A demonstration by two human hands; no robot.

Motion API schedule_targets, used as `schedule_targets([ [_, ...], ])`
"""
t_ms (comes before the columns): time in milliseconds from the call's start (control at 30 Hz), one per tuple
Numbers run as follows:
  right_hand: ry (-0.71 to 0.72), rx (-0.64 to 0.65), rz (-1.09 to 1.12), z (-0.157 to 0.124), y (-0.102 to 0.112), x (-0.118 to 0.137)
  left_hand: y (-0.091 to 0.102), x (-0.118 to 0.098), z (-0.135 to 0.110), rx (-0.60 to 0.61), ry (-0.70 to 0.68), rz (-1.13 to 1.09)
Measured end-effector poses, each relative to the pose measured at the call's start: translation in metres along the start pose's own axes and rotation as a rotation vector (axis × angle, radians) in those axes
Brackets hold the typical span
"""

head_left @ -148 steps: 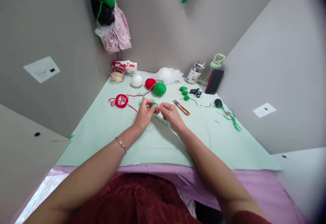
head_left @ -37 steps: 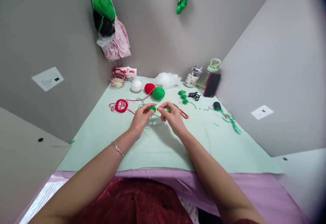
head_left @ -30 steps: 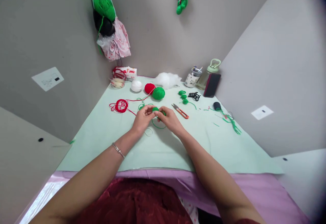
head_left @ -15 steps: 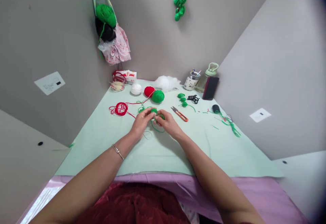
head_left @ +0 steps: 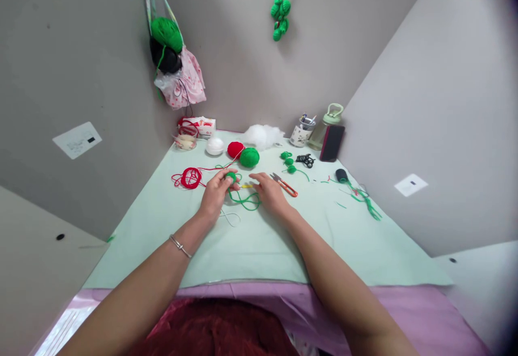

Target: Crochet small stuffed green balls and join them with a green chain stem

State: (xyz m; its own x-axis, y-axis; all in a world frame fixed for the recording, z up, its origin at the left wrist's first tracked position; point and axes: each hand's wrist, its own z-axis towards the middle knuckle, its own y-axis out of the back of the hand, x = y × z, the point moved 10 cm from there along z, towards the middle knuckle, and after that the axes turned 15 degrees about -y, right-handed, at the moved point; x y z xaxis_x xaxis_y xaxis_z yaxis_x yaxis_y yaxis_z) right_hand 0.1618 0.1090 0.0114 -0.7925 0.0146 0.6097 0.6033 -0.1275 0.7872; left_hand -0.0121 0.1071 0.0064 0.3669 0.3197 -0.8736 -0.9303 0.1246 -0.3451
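Note:
My left hand (head_left: pixel 214 193) pinches a small green crocheted piece (head_left: pixel 231 176) just above the pale green table mat (head_left: pixel 259 242). My right hand (head_left: pixel 270 191) is a short way to its right, fingers curled on a thin yellow-handled crochet hook (head_left: pixel 245 186) that points toward the left hand. A loop of green yarn (head_left: pixel 245 202) lies on the mat between and below both hands, trailing from the piece. A silver bracelet sits on my left wrist.
Red-handled snips (head_left: pixel 285 185) lie just right of my right hand. Behind are a green yarn ball (head_left: pixel 250 157), a red ball (head_left: pixel 235 149), a white ball (head_left: pixel 215 145), a red yarn tangle (head_left: pixel 190 178), white stuffing (head_left: pixel 263 135), a cup (head_left: pixel 300 135), a bottle (head_left: pixel 326 127) and a phone (head_left: pixel 331 143).
My hands have drawn apart and dropped toward the mat; the green piece stays in the left hand. The view has tilted down slightly.

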Motion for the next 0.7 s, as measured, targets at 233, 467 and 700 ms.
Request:
schedule_targets([
  [233, 0.029, 0.071, -0.151, -0.010, -0.007, 0.007, 0.005, -0.003, 0.003, 0.019, -0.023, 0.075],
  [467, -0.005, 0.088, 0.045, -0.021, 0.032, 0.010, 0.003, 0.001, 0.000, 0.030, -0.011, 0.109],
  [700, -0.075, 0.466, 0.562, -0.040, 0.013, 0.029, 0.003, 0.000, -0.002, 0.029, -0.027, 0.130],
])
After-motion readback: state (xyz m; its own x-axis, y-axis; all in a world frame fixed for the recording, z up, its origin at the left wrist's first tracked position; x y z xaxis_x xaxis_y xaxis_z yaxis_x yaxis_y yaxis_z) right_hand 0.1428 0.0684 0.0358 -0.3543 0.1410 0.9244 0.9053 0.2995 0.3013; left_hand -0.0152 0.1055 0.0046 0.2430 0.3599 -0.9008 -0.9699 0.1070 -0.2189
